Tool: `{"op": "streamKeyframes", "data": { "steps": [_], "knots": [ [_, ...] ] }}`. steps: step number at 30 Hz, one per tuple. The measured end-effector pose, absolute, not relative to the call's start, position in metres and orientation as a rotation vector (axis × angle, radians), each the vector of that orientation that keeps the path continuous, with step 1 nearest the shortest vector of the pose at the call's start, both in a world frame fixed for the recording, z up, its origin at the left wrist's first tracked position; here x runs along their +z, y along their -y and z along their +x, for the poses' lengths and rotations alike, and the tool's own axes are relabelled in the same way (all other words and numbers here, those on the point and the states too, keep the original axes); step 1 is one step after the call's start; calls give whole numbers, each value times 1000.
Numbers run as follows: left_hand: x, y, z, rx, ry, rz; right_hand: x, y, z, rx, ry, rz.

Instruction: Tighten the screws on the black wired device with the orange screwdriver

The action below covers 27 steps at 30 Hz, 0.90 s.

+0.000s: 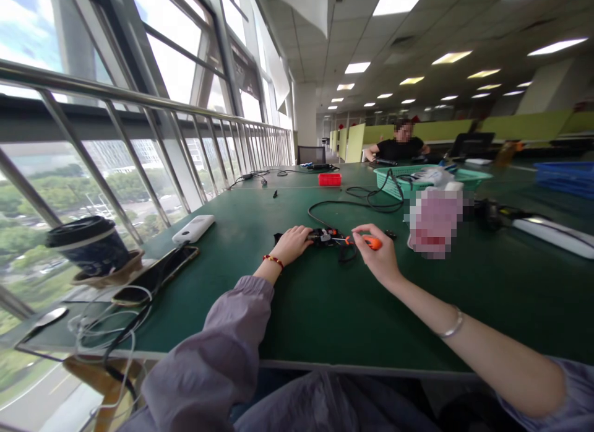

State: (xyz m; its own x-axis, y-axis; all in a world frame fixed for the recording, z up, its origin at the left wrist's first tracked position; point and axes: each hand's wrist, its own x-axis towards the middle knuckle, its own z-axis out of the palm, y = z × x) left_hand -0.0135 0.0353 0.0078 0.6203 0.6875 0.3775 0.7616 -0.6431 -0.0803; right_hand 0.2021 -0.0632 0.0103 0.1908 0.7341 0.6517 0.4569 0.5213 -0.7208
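One lidded cup, far left | left hand: fingers bent onto black device, cannot tell if pinching | device: on green table, between hands | orange-handled screwdriver: shaft toward device | right hand: thumb and fingers pinching screwdriver

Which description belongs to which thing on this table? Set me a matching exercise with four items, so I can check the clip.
1. screwdriver
2. black device
3. small box
4. cup

A. red, farther across the table than both hands
B. at the left hand's fingertips
C. topped with a black lid
D. orange handle, at the right hand

Right pairs: 1-D, 2-B, 3-A, 4-C
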Motion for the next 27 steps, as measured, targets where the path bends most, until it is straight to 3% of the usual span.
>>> {"op": "streamKeyframes", "data": {
  "steps": [4,11,22,27],
  "knots": [
    [12,-30,-16,-467,1163,-2614,11,62,203,242,1406,-954],
    [17,-31,-23,-447,1251,-2679,14,68,205,290,1531,-1100],
    [19,-27,-17,-385,1276,-2641,17,70,209,-276,1807,-1082],
    [26,-29,-26,-319,1392,-2584,20,63,222,-318,1712,-1159]
  ]
}}
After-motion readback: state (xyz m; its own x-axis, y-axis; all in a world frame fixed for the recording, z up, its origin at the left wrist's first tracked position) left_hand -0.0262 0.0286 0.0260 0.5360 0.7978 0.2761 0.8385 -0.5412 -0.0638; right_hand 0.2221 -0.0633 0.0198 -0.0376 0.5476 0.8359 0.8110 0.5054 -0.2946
